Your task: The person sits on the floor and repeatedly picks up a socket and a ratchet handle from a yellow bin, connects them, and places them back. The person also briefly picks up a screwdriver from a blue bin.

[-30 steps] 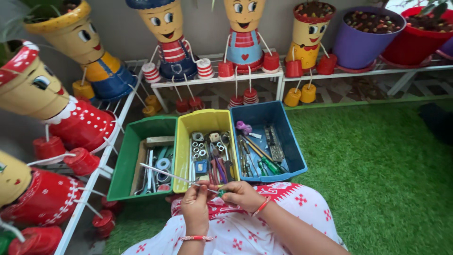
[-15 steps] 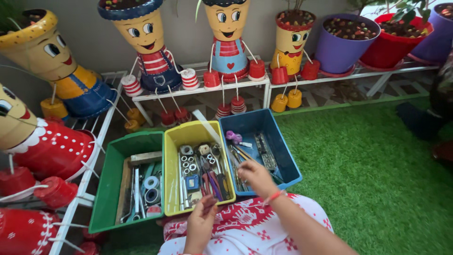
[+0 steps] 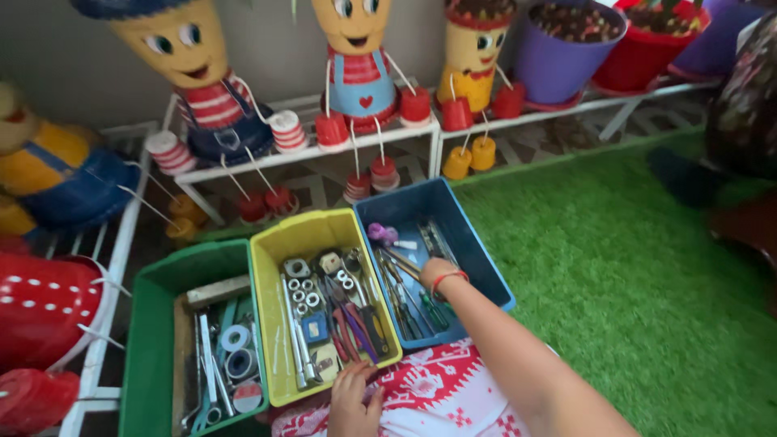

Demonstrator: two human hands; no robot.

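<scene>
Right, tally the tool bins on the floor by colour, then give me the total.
Green bin: 1
Yellow bin: 1
Blue bin: 1
Total: 3 bins
The right hand reaches into the blue one; the left hand rests at the near edge of the yellow one.

Green bin, yellow bin, blue bin; red-white patterned cloth; green turf; purple pot.
</scene>
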